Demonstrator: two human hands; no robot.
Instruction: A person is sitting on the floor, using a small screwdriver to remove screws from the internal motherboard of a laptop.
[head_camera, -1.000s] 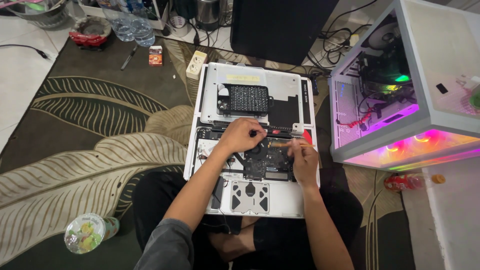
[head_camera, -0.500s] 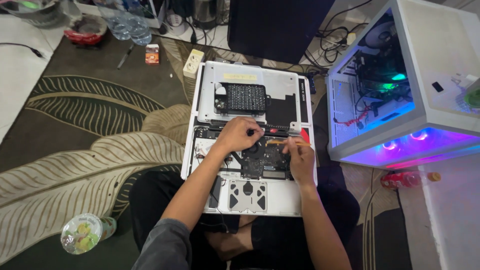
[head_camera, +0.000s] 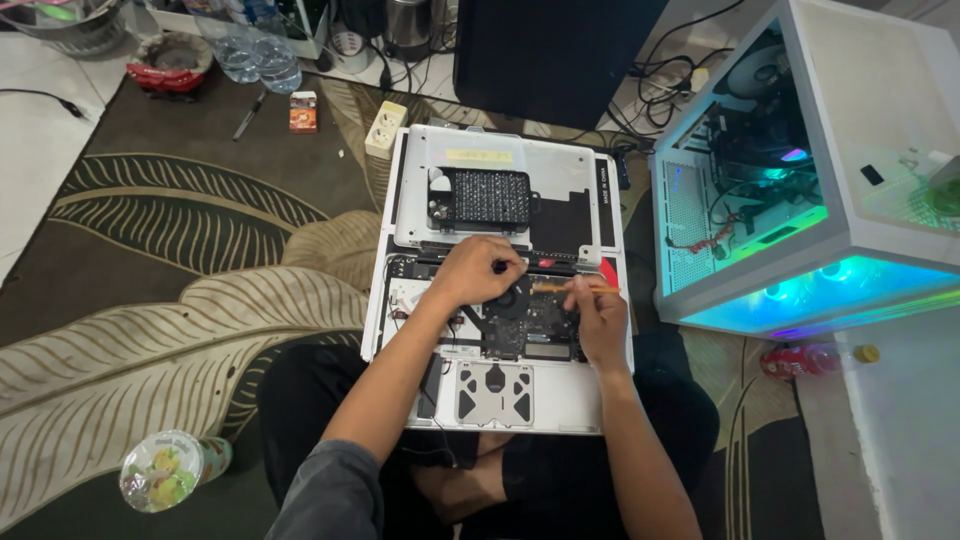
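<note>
Head view: our left hand (head_camera: 478, 272) presses curled fingers on the opened laptop (head_camera: 500, 300) on our lap, steadying it, while our right hand (head_camera: 598, 312) pinches an orange tool (head_camera: 575, 288) over its board.

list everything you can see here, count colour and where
opened laptop: 1, silver, on the person's lap, insides showing
bottom cover: 1, silver with a black mesh pad lying on it, just beyond the laptop
fan: 1, black, inside the laptop between the hands
screwdriver: 1, orange handle, in the right hand
computer case: 1, white, lit cyan and green, on the right
monitor: 1, black, top centre
power strip: 1, cream, on the rug
rug: 1, dark with pale leaf pattern
plastic cup: 1, clear with a printed lid, lower left
red bottle: 1, lying below the case
left hand: on the laptop's insides by the fan
right hand: gripping the screwdriver
</note>
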